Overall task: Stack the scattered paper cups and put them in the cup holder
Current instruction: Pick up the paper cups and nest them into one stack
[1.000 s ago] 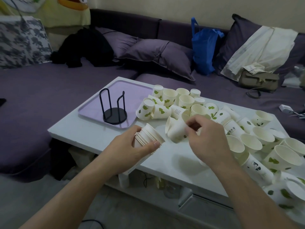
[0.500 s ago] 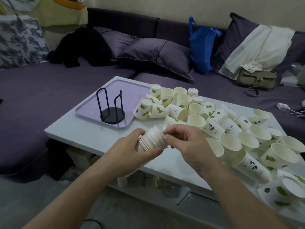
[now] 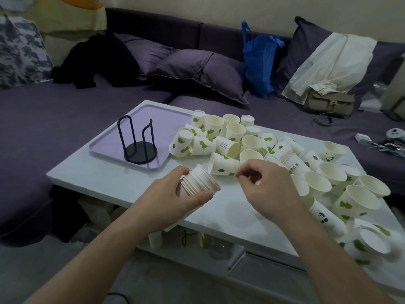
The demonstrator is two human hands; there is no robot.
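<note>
My left hand (image 3: 175, 194) grips a nested stack of white paper cups (image 3: 200, 183), held on its side with the rims pointing right, just above the white table (image 3: 105, 174). My right hand (image 3: 267, 189) hovers to the right of the stack, fingers curled. Its fingertips are at the base of a leaf-printed cup (image 3: 222, 166) lying on its side; I cannot tell whether they grip it. Many loose cups (image 3: 317, 183) lie scattered over the table's right half. The black wire cup holder (image 3: 139, 148) stands with nothing in it on a lilac tray (image 3: 160, 117) at the table's left.
A purple sofa (image 3: 43, 119) wraps around behind the table with cushions, dark clothing, a blue bag (image 3: 259, 62), a white garment and a khaki handbag (image 3: 328, 104). The table's near edge runs just under my wrists, with a shelf and a drawer below.
My right hand picked up a loose cup, pushed it into the stack, then drew back to the right toward the lying leaf-printed cup. The left hand kept hold of the stack.
</note>
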